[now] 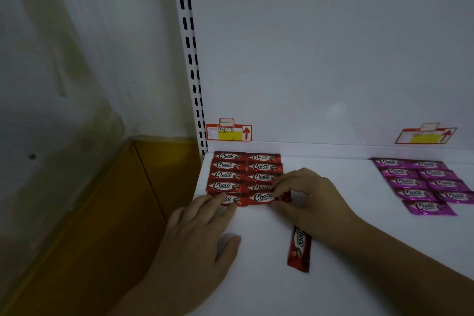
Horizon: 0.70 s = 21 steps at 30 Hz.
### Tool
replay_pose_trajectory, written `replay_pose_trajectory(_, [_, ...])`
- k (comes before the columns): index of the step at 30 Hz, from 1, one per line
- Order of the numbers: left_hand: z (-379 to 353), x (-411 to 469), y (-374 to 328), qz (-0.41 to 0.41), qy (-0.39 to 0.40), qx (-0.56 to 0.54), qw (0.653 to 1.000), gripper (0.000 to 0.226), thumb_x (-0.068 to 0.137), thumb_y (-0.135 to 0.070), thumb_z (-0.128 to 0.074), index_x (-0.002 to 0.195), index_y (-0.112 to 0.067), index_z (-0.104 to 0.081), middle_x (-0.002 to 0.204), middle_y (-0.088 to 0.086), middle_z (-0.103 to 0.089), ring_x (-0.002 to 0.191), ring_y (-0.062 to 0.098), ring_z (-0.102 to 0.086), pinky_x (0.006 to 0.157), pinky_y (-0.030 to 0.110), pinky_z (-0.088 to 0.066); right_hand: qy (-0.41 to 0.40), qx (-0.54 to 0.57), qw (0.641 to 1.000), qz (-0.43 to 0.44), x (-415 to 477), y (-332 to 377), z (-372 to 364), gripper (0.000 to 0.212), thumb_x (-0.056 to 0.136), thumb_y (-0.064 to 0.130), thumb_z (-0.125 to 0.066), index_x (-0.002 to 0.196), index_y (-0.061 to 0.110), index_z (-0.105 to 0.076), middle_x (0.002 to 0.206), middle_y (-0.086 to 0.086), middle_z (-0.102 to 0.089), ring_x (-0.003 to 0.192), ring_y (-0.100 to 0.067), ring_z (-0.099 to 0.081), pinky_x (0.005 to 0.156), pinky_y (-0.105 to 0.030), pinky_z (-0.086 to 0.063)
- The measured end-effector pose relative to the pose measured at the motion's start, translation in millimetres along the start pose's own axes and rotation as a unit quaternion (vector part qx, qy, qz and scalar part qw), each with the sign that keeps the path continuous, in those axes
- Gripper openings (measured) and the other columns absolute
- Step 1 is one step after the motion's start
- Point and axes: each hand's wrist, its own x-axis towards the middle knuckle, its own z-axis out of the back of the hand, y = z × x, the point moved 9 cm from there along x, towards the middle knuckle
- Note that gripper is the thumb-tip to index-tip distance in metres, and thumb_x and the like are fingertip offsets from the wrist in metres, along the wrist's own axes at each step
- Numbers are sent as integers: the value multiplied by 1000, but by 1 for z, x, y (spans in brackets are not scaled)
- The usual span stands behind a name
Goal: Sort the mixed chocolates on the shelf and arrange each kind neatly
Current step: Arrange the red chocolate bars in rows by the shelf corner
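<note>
Right grip (307,197) pinches front-right red Choco bar (263,197), centre frame on shelf (346,174). Left grip (200,236), fingers (215,206) flat, pins neighbouring bar (230,200). Best: square ends flush with column before letting go.

the red wrappers (246,174) are glossy plastic film with crinkled ends that catch the light; the purple wrappers (420,182) look shinier, almost metallic. the shelf (359,213) is smooth, matt white. the slotted upright (188,46) looks like white-painted metal. the price labels (229,132) are matt paper. the wall (64,59) is rough, stained plaster.
</note>
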Motion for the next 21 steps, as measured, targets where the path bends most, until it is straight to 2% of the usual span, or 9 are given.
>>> replay_pose_trajectory(2, [1,0,0,-2,-4,6,1000,54,91,-56,-20,121,-32,-58,127,-11,-58,117,10,-53,88,29,-38,-1,-2,1000,6,0,1,0,13,74,22,-78,85,26,-73,92,31,-56,92,3,-56,82,-6,-37])
replay_pose_trajectory(5, [2,0,0,-3,-15,-1,1000,52,90,-56,-25,122,-30,-57,127,-10,-57,117,12,-53,89,32,-39,-10,5,1000,10,0,2,2,14,73,20,-79,84,25,-73,92,34,-54,94,4,-55,83,-2,-36])
replay_pose_trajectory(8, [3,0,1,-1,-16,-12,1000,56,92,-57,-18,123,-29,-55,128,-10,-57,118,12,-53,90,32,-38,-15,13,1000,15,0,3,3,14,72,19,-79,83,25,-73,92,35,-54,99,4,-52,85,1,-33])
replay_pose_trajectory(11, [4,1,0,0,-12,-16,1000,55,92,-56,-20,122,-29,-57,126,-10,-58,117,12,-54,89,32,-39,3,0,1000,10,1,4,-2,14,73,21,-79,85,25,-74,93,33,-54,94,2,-55,83,-2,-36])
replay_pose_trajectory(14, [3,1,0,3,-7,-29,1000,52,89,-55,-27,122,-29,-57,127,-10,-58,118,13,-53,90,36,-42,22,-8,1000,-7,1,2,-5,13,74,25,-77,88,26,-75,92,36,-50,95,7,-50,83,-2,-34])
replay_pose_trajectory(18, [3,0,1,4,-4,-30,1000,59,92,-58,-15,123,-29,-57,129,-9,-56,120,15,-52,91,38,-41,28,-10,1000,-6,1,2,-6,14,75,26,-76,89,26,-76,93,37,-49,96,10,-48,82,0,-33])
replay_pose_trajectory(21, [1,0,2,12,14,-49,999,62,92,-59,-12,124,-30,-56,131,-8,-55,122,15,-50,93,38,-40,26,-11,1000,-5,1,2,-6,14,76,26,-75,90,25,-76,94,32,-53,95,9,-48,82,-1,-34])
